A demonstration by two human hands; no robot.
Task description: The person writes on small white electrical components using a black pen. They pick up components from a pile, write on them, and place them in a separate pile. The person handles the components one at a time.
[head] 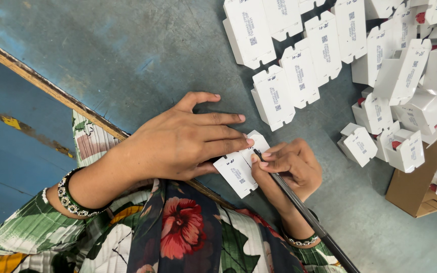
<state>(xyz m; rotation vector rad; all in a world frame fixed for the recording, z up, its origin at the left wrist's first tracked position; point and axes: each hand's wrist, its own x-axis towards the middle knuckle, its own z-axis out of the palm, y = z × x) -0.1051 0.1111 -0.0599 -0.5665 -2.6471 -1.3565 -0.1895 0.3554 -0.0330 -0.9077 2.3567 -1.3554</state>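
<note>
The left hand (178,139) lies flat, fingers spread, and presses a small white box (239,171) on the blue-grey table (142,55). The right hand (289,169) grips a dark pen (304,212), its tip on the box. The box looks light, thin card, easy to dent; better to hold it by the edges. Farther right, similar white boxes (299,76) with dark printed labels lie in rows, then a loose heap (410,106) beside a brown carton (416,192).

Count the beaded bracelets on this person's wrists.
2. One beaded bracelet circles the left wrist, at lower left above the floral sleeve; the other bracelet circles the right wrist, partly crossed by the pen.
</note>
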